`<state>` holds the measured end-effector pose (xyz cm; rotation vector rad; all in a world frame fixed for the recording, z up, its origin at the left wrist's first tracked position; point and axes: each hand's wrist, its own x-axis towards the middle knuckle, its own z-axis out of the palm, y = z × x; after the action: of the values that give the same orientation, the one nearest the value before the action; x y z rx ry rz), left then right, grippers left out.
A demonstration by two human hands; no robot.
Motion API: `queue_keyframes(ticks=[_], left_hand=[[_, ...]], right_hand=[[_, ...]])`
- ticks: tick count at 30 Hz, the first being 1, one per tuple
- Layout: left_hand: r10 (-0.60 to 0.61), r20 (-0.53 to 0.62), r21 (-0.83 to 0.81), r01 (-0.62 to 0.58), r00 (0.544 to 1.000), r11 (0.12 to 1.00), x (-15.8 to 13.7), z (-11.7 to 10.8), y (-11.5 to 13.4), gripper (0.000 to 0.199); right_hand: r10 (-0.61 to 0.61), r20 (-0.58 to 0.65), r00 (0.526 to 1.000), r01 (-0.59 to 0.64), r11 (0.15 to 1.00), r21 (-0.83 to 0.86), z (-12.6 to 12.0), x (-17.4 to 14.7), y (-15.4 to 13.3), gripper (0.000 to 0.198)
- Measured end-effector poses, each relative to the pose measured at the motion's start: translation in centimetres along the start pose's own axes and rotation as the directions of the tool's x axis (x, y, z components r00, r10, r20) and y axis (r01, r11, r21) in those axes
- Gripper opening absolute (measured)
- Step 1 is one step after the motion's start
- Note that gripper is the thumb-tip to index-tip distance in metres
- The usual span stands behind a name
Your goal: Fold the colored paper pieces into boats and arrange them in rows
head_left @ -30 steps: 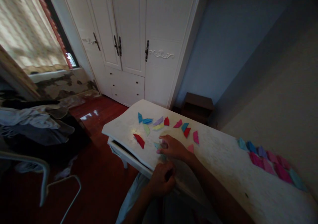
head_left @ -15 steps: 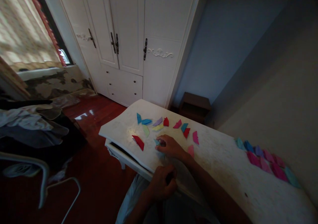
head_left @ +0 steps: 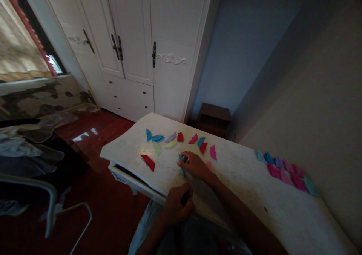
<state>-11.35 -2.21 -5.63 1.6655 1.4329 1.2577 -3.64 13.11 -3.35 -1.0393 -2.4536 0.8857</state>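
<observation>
On the white tabletop, my right hand [head_left: 195, 165] pinches a light blue folded paper piece [head_left: 181, 158] between thumb and fingers. The fingers hide part of that piece, and its lower end shows below the thumb. My left hand [head_left: 177, 205] is curled in a loose fist at the table's front edge, with nothing visible in it. A red folded paper piece [head_left: 148, 162] lies left of my right hand, and a pale green one [head_left: 157, 148] is beyond it. A pink piece [head_left: 208, 165] is partly covered behind my right wrist.
Several coloured paper pieces, among them a magenta one [head_left: 213, 152], lie across the white table [head_left: 240, 172]. More form a cluster [head_left: 284, 172] by the wall. A white wardrobe [head_left: 172, 81] and a brown cabinet [head_left: 214, 119] stand behind. A metal-framed chair [head_left: 51, 206] is at left.
The view has turned slightly right, so the scene shifts left. The light blue paper piece now stands more upright in view under my right fingers. My left hand stays curled.
</observation>
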Motion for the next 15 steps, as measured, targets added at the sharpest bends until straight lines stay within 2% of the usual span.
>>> queue_keyframes(ticks=[4, 8, 11, 15], left_hand=[[0.018, -0.011, 0.002, -0.018, 1.000, 1.000, 0.0, 0.1, 0.0, 0.004], [0.021, -0.020, 0.002, -0.021, 1.000, 1.000, 0.0, 0.2, -0.1, 0.005], [0.008, -0.019, -0.013, -0.008, 1.000, 1.000, -0.1, 0.2, -0.1, 0.006], [-0.014, -0.016, -0.035, 0.013, 1.000, 0.999, -0.2, 0.1, 0.0, 0.007]], right_hand=[[0.033, -0.012, 0.999, -0.035, 0.978, -0.208, -0.9, 2.3, -0.9, 0.034], [-0.074, 0.003, 0.997, 0.072, 0.956, -0.285, -1.1, 6.5, -2.9, 0.033], [-0.129, 0.089, 0.988, 0.153, 0.920, -0.362, -0.3, 9.9, -4.6, 0.041], [-0.133, 0.175, 0.975, 0.194, 0.895, -0.402, 1.5, 13.1, -5.8, 0.044]])
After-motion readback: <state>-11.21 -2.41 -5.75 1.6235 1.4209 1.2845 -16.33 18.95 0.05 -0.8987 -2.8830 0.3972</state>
